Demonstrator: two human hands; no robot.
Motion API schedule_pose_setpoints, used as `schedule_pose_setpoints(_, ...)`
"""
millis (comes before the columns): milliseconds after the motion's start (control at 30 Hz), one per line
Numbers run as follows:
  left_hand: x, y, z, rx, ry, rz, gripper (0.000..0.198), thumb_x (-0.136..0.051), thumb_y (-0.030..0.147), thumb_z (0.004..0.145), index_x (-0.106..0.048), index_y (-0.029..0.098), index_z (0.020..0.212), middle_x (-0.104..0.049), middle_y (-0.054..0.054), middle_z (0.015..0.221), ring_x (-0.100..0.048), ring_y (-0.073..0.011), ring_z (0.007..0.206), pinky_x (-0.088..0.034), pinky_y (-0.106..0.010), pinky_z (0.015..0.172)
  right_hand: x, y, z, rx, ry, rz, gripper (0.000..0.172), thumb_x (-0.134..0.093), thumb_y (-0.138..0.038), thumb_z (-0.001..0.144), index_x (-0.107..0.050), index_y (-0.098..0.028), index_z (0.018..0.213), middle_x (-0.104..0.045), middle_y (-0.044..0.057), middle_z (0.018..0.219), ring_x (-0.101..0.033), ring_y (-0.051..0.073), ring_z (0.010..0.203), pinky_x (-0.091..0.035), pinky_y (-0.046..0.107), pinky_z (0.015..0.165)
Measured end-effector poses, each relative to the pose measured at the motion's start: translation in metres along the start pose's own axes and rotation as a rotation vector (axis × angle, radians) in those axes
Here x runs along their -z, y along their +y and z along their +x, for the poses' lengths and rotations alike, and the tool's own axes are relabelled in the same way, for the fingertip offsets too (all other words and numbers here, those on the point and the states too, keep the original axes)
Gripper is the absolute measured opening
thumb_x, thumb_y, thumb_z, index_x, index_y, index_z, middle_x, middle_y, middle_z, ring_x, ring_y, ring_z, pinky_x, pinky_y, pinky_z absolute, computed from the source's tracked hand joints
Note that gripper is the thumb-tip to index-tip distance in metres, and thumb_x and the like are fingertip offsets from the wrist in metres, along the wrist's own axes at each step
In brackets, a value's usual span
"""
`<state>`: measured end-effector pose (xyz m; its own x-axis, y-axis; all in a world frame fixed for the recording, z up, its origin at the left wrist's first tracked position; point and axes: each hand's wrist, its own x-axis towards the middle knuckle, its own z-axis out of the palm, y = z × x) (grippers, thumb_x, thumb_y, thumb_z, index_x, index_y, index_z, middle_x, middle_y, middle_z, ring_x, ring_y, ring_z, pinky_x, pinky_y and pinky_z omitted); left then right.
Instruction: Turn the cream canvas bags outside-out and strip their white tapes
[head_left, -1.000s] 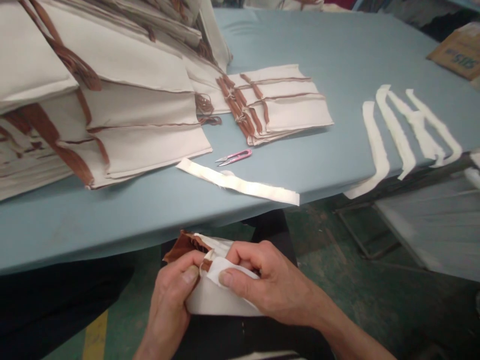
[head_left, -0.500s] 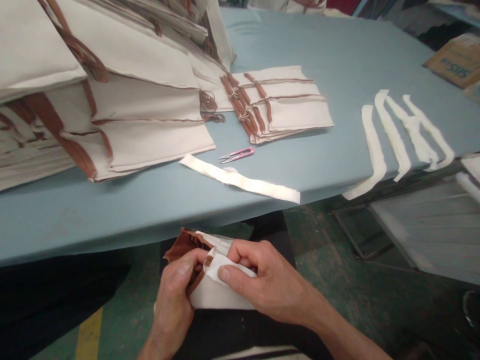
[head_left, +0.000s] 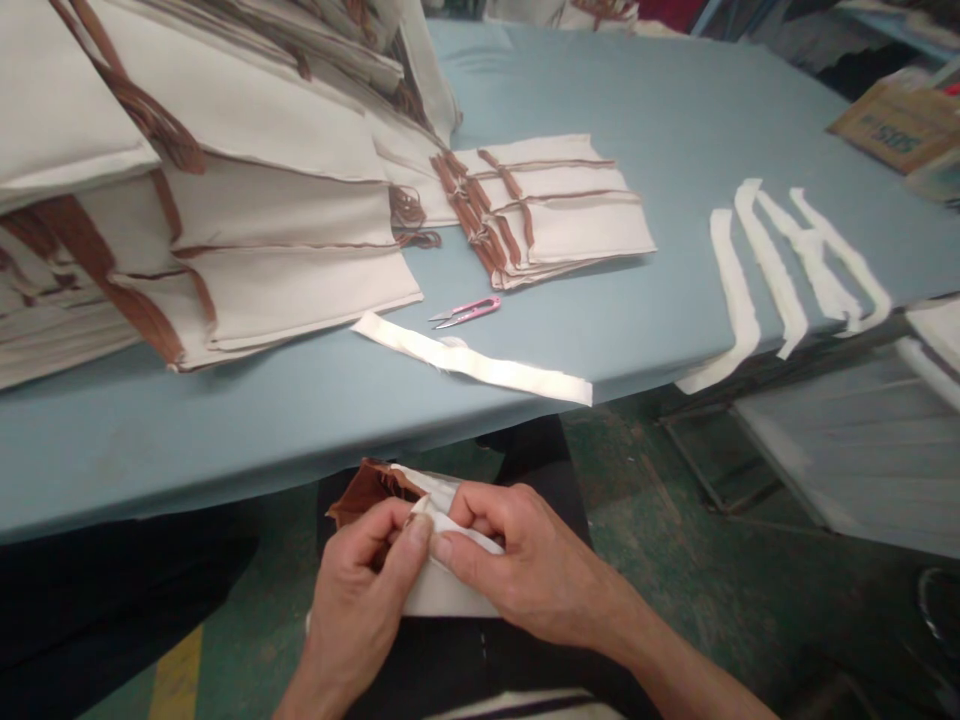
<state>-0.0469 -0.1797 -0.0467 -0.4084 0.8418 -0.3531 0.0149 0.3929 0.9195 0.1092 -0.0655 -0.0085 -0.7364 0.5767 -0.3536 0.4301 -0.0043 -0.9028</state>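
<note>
A cream fabric bag point(head_left: 448, 595) with brown lining and trim lies across my lap, below the table edge. My left hand point(head_left: 358, 588) pinches its upper edge, thumb on top and the other fingers partly inside the brown opening. My right hand point(head_left: 521, 560) closes thumb and forefinger on a folded white part point(head_left: 472, 538) of the cloth at that same edge. Both thumbtips almost meet. Exactly what is pinched between the left fingertips is hidden.
On the blue-covered table point(head_left: 660, 110) lie pink thread snips point(head_left: 469, 312) and a cream cloth strip point(head_left: 480, 362). Stacked cream bags point(head_left: 300, 290) fill the left, beside a smaller pile point(head_left: 577, 215). Several white strips point(head_left: 731, 300) hang over the right edge; a cardboard box point(head_left: 896, 130) stands behind.
My left thumb has come over onto the cloth edge, covering the small brown bit that showed there. The right hand keeps its pinch, with less of the white fold showing. The view has shifted slightly.
</note>
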Motion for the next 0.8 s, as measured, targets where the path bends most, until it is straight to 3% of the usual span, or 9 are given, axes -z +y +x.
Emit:
schedule_pose_setpoints(100, -0.003, 0.002, 0.000, -0.018, 0.024, 0.040, 0.043, -0.071, 0.054, 0.092, -0.068, 0.019, 0.067, -0.056, 0.003, 0.055, -0.043, -0.0109, 0.048, -0.032, -0.019, 0.043, 0.003, -0.001, 0.001, -0.043, -0.018, -0.010, 0.029, -0.064, -0.037, 0.094, -0.054, -0.021, 0.072, -0.052, -0.005, 0.064, -0.045, 0.010, 0.059, -0.030, 0.024, 0.056)
schedule_pose_setpoints(200, -0.004, 0.000, 0.000, -0.048, 0.069, 0.064, 0.045, -0.068, 0.055, 0.094, -0.065, 0.020, 0.066, -0.051, 0.005, 0.053, -0.039, -0.0104, 0.047, -0.030, -0.020, 0.043, 0.010, -0.004, -0.006, -0.100, -0.114, -0.017, 0.028, -0.064, -0.035, 0.094, -0.055, -0.021, 0.072, -0.054, -0.005, 0.064, -0.046, 0.010, 0.058, -0.028, 0.025, 0.053)
schedule_pose_setpoints(333, 0.000, 0.001, 0.002, -0.117, 0.134, 0.107, 0.047, -0.066, 0.057, 0.093, -0.062, 0.022, 0.062, -0.048, 0.006, 0.050, -0.036, -0.0101, 0.044, -0.026, -0.021, 0.040, 0.021, 0.006, -0.039, -0.221, -0.244, -0.058, 0.031, -0.061, -0.033, 0.098, -0.052, -0.021, 0.070, -0.053, -0.004, 0.065, -0.046, 0.011, 0.056, -0.029, 0.026, 0.052)
schedule_pose_setpoints(400, 0.004, 0.006, 0.002, -0.137, 0.151, 0.142, 0.046, -0.066, 0.054, 0.093, -0.060, 0.022, 0.060, -0.047, 0.006, 0.049, -0.036, -0.0104, 0.042, -0.024, -0.022, 0.040, 0.031, 0.018, -0.060, -0.236, -0.271, -0.125, 0.032, -0.056, -0.038, 0.103, -0.061, -0.022, 0.075, -0.061, -0.002, 0.068, -0.055, 0.014, 0.061, -0.035, 0.027, 0.055)
schedule_pose_setpoints(467, 0.007, 0.015, 0.001, -0.152, 0.144, 0.184, 0.044, -0.067, 0.051, 0.091, -0.061, 0.023, 0.058, -0.048, 0.005, 0.048, -0.038, -0.0112, 0.042, -0.024, -0.023, 0.040, 0.045, 0.028, -0.076, -0.171, -0.182, -0.287, 0.031, -0.057, -0.041, 0.104, -0.068, -0.024, 0.080, -0.070, 0.003, 0.077, -0.065, 0.020, 0.074, -0.041, 0.029, 0.064)
schedule_pose_setpoints(533, 0.008, 0.024, -0.003, -0.152, 0.159, 0.224, 0.041, -0.067, 0.049, 0.089, -0.063, 0.024, 0.057, -0.050, 0.005, 0.048, -0.039, -0.0125, 0.044, -0.029, -0.024, 0.043, 0.059, 0.032, -0.082, -0.137, -0.059, -0.416, 0.026, -0.059, -0.038, 0.104, -0.071, -0.025, 0.085, -0.073, 0.004, 0.077, -0.067, 0.021, 0.072, -0.041, 0.032, 0.066)
schedule_pose_setpoints(633, 0.003, 0.034, -0.011, -0.122, 0.201, 0.249, 0.038, -0.067, 0.049, 0.087, -0.066, 0.026, 0.057, -0.051, 0.004, 0.048, -0.038, -0.0143, 0.047, -0.037, -0.026, 0.050, 0.068, 0.023, -0.069, -0.050, 0.164, -0.380, 0.012, -0.067, -0.033, 0.098, -0.072, -0.025, 0.089, -0.074, 0.004, 0.083, -0.068, 0.021, 0.076, -0.044, 0.033, 0.070)
schedule_pose_setpoints(700, -0.001, 0.038, -0.016, -0.114, 0.210, 0.250, 0.037, -0.067, 0.049, 0.087, -0.068, 0.027, 0.056, -0.051, 0.004, 0.047, -0.038, -0.0151, 0.047, -0.040, -0.027, 0.052, 0.063, 0.012, -0.051, 0.066, 0.189, -0.220, 0.010, -0.072, -0.033, 0.095, -0.071, -0.025, 0.089, -0.074, 0.003, 0.087, -0.067, 0.021, 0.081, -0.047, 0.032, 0.073)
schedule_pose_setpoints(800, -0.005, 0.040, -0.021, -0.108, 0.201, 0.252, 0.037, -0.066, 0.049, 0.087, -0.072, 0.028, 0.058, -0.054, 0.004, 0.048, -0.040, -0.0156, 0.045, -0.041, -0.028, 0.051, 0.043, 0.000, -0.020, 0.288, 0.122, -0.023, 0.025, -0.081, -0.044, 0.091, -0.071, -0.024, 0.102, -0.076, 0.004, 0.102, -0.069, 0.022, 0.093, -0.050, 0.033, 0.085)
